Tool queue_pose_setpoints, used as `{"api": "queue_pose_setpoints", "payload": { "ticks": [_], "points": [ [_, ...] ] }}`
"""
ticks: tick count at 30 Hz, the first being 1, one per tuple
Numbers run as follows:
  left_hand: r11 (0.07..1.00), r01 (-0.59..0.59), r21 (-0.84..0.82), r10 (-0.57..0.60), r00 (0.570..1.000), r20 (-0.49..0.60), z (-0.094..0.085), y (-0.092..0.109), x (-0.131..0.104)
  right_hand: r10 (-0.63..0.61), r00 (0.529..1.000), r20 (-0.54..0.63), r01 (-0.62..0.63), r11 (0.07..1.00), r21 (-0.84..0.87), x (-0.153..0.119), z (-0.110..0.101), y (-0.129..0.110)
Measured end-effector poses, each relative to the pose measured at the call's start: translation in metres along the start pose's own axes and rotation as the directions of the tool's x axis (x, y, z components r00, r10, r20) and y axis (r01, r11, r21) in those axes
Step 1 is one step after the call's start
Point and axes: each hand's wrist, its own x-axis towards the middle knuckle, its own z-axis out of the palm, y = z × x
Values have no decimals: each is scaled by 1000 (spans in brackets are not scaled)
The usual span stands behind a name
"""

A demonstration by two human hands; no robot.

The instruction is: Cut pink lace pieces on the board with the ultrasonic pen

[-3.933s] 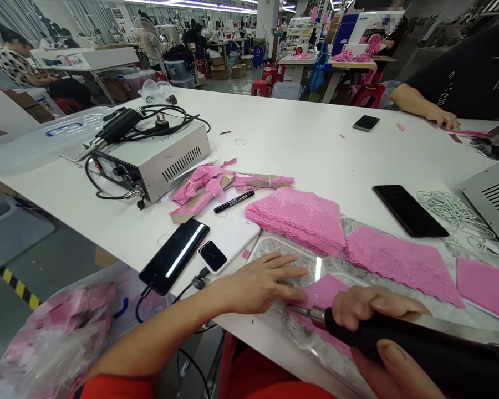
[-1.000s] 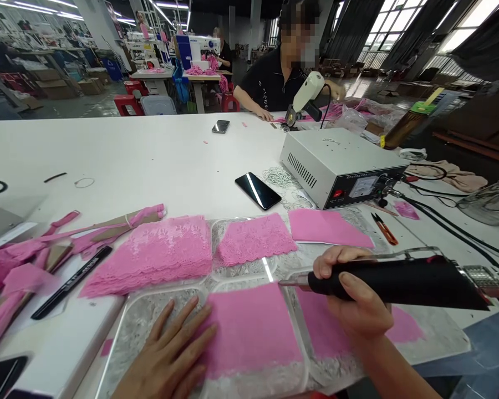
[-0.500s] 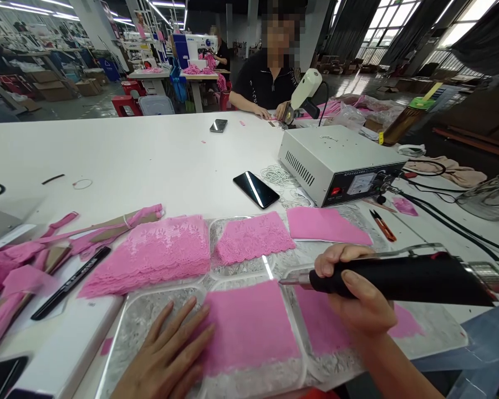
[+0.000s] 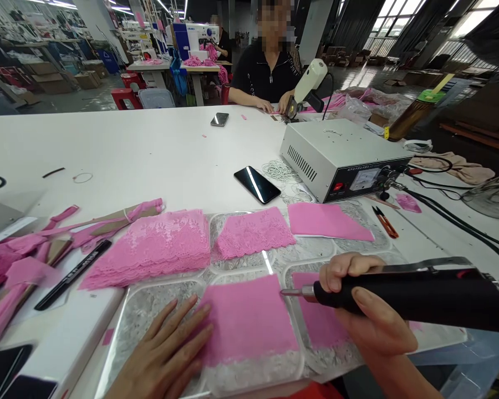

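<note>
My left hand (image 4: 166, 343) lies flat with fingers spread, its fingertips on the left edge of a pink fabric piece (image 4: 249, 321). My right hand (image 4: 366, 299) is wrapped round a black handheld tool (image 4: 424, 293). The tool's metal tip (image 4: 293, 292) is at the right edge of that piece, near its upper corner. Another pink piece (image 4: 316, 316) lies under the tool, partly hidden by it and my right hand. Behind are a stack of pink lace (image 4: 158, 244), a smaller lace piece (image 4: 253, 235) and a plain pink piece (image 4: 326, 221), on a grey patterned mat (image 4: 149, 310).
A grey control box (image 4: 341, 155) with cables stands at the back right. Near it lie a black phone (image 4: 256, 184) and orange snips (image 4: 385, 223). A black marker (image 4: 72, 274) and pink strips (image 4: 25, 271) are at left. Across the table sits a person (image 4: 268, 77).
The tool's tip has moved slightly down along the fabric's right edge, and my right hand has shifted down and right. My left hand stays on the fabric.
</note>
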Motion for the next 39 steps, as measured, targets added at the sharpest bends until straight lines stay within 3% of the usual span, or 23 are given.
{"api": "queue_pose_setpoints", "payload": {
  "ticks": [12,20,29,39],
  "points": [
    [1000,10,-12,-10,1000,11,3,-1,-3,1,999,36,-1,1000,-11,1,0,-1],
    [1000,-13,-7,13,1000,-2,1,-3,-4,72,995,68,-69,996,-49,-14,-10,-18],
    [999,28,-38,-28,1000,-9,2,0,-6,90,994,69,-84,993,-83,-20,-6,-19],
    [1000,-24,12,23,1000,17,-1,-3,-7,102,989,110,-93,992,-85,-17,-3,-23]
  ]
}}
